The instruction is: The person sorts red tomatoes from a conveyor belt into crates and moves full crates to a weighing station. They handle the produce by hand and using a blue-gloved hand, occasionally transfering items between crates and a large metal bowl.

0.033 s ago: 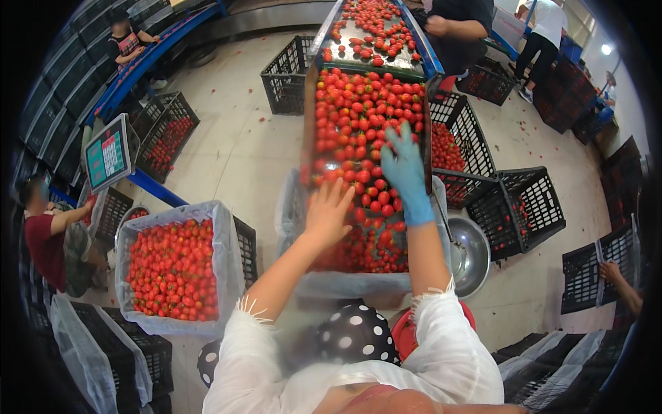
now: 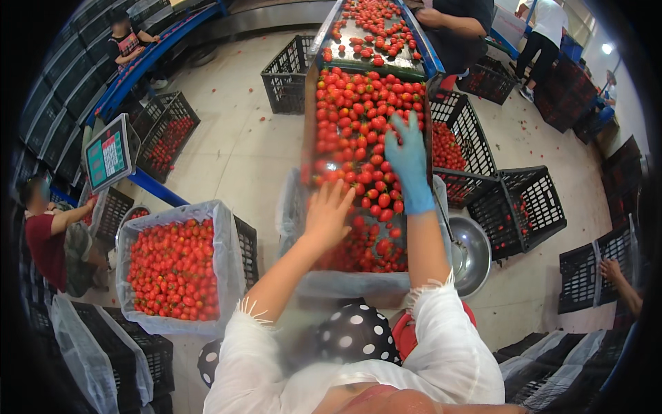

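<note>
The person stands at the low end of a sloping chute (image 2: 308,131) heaped with red tomatoes (image 2: 358,110). The left hand (image 2: 327,215), bare, lies flat on the fruit near the chute's left edge, fingers spread and holding nothing. The right hand (image 2: 407,164), in a blue glove, reaches farther up the slope with fingers splayed wide over the tomatoes, palm down, also gripping nothing. Below both hands the tomatoes spill into a plastic-lined bin (image 2: 358,283) just in front of the person. To the left, on the floor, a lined crate (image 2: 227,228) stands full of tomatoes, with a scale (image 2: 107,153) and its screen beyond it. To the right of the chute a black crate (image 2: 476,138) holds some tomatoes, another black crate (image 2: 527,207) sits beside it, and a steel bowl (image 2: 476,255) rests near the bin. At the top of the chute a conveyor (image 2: 376,34) carries scattered tomatoes, and another worker (image 2: 455,24) leans in there. A seated person (image 2: 48,234) in a dark red shirt is at the far left.
</note>
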`<state>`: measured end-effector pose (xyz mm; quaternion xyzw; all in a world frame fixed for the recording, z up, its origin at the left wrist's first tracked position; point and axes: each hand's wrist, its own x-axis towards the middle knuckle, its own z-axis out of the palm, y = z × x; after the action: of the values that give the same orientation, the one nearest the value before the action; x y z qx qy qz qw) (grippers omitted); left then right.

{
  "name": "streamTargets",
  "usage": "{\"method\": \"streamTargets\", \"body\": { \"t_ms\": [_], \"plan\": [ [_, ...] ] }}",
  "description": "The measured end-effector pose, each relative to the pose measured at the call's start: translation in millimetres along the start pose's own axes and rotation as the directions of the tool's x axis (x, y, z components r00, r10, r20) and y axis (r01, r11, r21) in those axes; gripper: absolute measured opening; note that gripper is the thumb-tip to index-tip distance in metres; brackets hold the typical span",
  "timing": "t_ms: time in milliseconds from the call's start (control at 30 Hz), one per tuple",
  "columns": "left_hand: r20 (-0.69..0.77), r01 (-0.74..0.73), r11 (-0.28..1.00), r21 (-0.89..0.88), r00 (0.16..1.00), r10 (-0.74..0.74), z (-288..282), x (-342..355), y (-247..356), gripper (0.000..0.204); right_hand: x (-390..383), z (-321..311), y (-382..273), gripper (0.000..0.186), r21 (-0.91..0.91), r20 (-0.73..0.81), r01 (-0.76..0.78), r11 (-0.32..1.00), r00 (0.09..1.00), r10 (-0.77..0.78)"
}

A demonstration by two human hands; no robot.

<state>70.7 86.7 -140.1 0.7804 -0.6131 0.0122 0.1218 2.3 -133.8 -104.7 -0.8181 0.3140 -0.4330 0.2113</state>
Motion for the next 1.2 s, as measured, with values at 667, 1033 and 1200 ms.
{"method": "streamTargets", "body": {
  "t_ms": [667,1033,1200],
  "plan": [
    [-0.452,-0.044,0.999,-0.024,0.891,0.029,22.9,18.4,-23.8,0.038,-14.9,53.3,-21.8,0.02,0.084,0.158,0.553,0.829,0.814,-0.559],
    [-0.379,0.009,0.999,-0.053,0.925,-0.028,29.1,9.9,-18.1,0.044,-34.2,72.9,-55.8,0.011,-0.238,0.553,0.59,0.772,0.735,-0.391],
    [-0.447,-0.006,0.999,-0.043,0.895,-0.014,36.5,8.3,-21.0,0.039,-34.1,76.1,-59.8,0.012,-0.281,0.61,0.391,0.876,0.778,-0.151]
  ]
}}
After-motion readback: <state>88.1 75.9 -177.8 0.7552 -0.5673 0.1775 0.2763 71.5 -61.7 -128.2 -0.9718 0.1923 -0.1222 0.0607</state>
